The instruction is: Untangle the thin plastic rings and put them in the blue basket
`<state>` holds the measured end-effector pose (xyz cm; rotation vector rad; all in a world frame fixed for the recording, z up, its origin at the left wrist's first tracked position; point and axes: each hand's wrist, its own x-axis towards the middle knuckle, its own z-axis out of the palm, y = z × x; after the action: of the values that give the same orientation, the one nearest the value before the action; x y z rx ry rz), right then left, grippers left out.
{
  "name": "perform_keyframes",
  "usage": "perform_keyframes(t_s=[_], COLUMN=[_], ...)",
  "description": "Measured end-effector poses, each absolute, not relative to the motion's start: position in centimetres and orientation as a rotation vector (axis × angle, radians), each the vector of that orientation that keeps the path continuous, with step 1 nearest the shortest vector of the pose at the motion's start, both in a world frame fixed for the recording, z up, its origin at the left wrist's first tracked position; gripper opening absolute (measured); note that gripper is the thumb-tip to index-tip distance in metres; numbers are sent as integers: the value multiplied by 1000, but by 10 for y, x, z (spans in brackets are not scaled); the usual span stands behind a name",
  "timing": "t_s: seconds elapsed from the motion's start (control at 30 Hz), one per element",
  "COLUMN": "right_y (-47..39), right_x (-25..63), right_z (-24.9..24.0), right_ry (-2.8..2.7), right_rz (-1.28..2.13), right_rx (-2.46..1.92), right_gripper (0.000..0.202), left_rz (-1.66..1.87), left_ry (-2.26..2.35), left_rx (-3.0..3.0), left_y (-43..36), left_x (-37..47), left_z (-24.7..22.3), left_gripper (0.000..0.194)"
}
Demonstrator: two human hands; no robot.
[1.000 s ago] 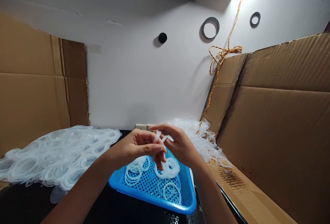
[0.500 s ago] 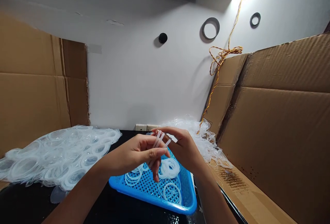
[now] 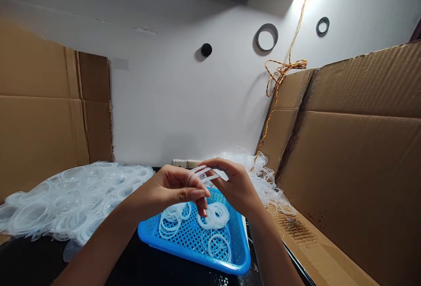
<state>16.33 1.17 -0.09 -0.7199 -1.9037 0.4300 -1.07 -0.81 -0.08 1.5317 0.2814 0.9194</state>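
Half-closed left hand (image 3: 174,189) has clear bands (image 3: 210,178) looped on its fingers, loosely curled right hand (image 3: 235,187) hooks their far side, seemingly keeping strands taut and spread above blue basket (image 3: 197,256).

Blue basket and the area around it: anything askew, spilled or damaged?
No spill in the blue basket. Odd spots: dark stains on the cardboard at right, and chipped paint on the wall above, which look like old wear.
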Motion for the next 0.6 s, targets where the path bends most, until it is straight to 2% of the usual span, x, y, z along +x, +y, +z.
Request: perform_keyframes(t_s=[0.23, 0.4, 0.53, 0.6], right_y=[17, 22, 29, 33], right_x=[165, 169, 171, 170], right_z=[-2, -3, -4, -7], right_ry=[-2063, -2026, -1989, -1928], right_rz=[785, 1231, 1406, 1466], right_rx=[-714, -542, -415, -327], right_gripper=[19, 23, 23, 29], left_rz=[1178, 1154, 1081, 1042], left_ry=[118, 97, 64, 59], left_rx=[1260, 1103, 1011, 965], left_y=[4, 8, 5, 3], left_x=[-10, -10, -10, -9], left_z=[-2, -4, -1, 0], left_gripper=[13, 24, 30, 33])
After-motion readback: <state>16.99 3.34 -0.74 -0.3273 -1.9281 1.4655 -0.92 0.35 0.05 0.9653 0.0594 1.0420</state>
